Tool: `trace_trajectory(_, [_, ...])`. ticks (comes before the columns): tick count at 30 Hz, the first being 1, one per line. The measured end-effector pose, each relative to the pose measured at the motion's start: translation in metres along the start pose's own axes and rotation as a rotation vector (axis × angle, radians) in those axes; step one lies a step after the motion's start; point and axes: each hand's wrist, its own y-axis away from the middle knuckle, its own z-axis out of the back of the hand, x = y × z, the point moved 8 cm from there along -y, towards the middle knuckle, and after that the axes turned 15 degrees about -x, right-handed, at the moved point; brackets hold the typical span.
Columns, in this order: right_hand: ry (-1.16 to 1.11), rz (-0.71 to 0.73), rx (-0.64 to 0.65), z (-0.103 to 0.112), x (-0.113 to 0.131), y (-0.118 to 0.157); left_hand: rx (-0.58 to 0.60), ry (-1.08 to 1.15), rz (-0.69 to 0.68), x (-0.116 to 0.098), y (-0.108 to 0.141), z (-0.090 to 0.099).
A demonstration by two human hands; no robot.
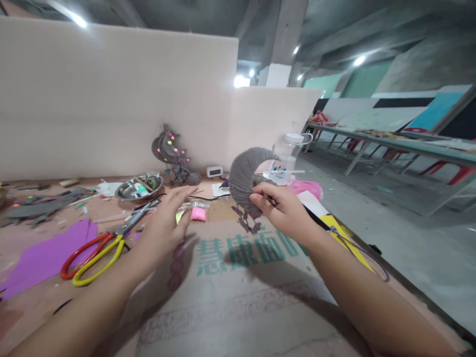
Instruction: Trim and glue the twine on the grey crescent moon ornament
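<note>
A grey crescent moon ornament (242,179), wrapped in yarn or cord, is held up over the cardboard by my right hand (277,206), thumb and fingers pinched on its lower right side. Small dark dangling pieces (247,220) hang beneath it. My left hand (173,213) is off to the left with its fingers apart, holding nothing. Beside its fingertips lie a small bag of pink beads (198,213) and a yellow-green one (179,215), the latter partly hidden. Scissors (118,233) with red and yellow handles lie left of that hand.
A finished-looking moon ornament with coloured balls (171,148) leans at the back board (111,99). Nearby are a metal bowl (122,192), a small white digital clock (214,171) and a clear plastic bottle (288,153). Purple sheets (48,258) lie left; printed cardboard (223,307) covers the front.
</note>
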Motion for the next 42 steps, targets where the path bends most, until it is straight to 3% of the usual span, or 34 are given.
trace_trajectory(3, [0.038,0.011,0.051,-0.01,0.004,0.004,0.047,0.13,0.105,-0.001,0.003,-0.001])
trace_trajectory(8, [0.054,0.066,0.219,-0.047,0.019,0.025,0.147,0.397,0.308,-0.005,0.008,-0.007])
trace_trajectory(11, [0.01,0.054,0.267,-0.059,0.024,0.032,0.149,0.395,0.371,-0.002,0.008,-0.005])
trace_trajectory(14, [-0.12,-0.043,0.199,-0.05,0.022,0.026,0.131,0.421,0.427,-0.003,0.008,-0.001])
trace_trajectory(17, [-0.282,-0.185,0.105,-0.033,0.018,0.018,0.17,0.621,0.538,-0.012,0.012,-0.001])
trace_trajectory(20, [-0.373,-0.253,0.109,-0.023,0.017,0.013,0.294,0.805,0.642,-0.023,0.02,-0.01])
trace_trajectory(22, [-0.309,-0.266,0.165,-0.024,0.008,0.011,0.404,0.833,0.669,-0.024,0.028,-0.024])
trace_trajectory(24, [-0.175,-0.269,0.23,-0.03,-0.013,0.011,0.494,0.751,0.658,-0.016,0.04,-0.044])
trace_trajectory(26, [-0.038,-0.242,0.29,-0.042,-0.04,0.013,0.522,0.528,0.607,0.003,0.052,-0.065])
trace_trajectory(29, [0.047,-0.261,0.321,-0.06,-0.085,0.021,0.471,0.384,0.575,0.031,0.068,-0.089])
trace_trajectory(32, [0.136,-0.28,0.31,-0.073,-0.12,0.032,0.353,0.231,0.487,0.047,0.071,-0.089])
trace_trajectory(35, [0.2,-0.266,0.316,-0.081,-0.139,0.041,0.292,0.112,0.375,0.047,0.066,-0.079])
trace_trajectory(39, [0.299,-0.233,0.308,-0.084,-0.148,0.046,0.325,0.042,0.255,0.038,0.062,-0.075])
trace_trajectory(42, [0.351,-0.19,0.29,-0.082,-0.141,0.045,0.339,0.006,0.177,0.031,0.062,-0.075])
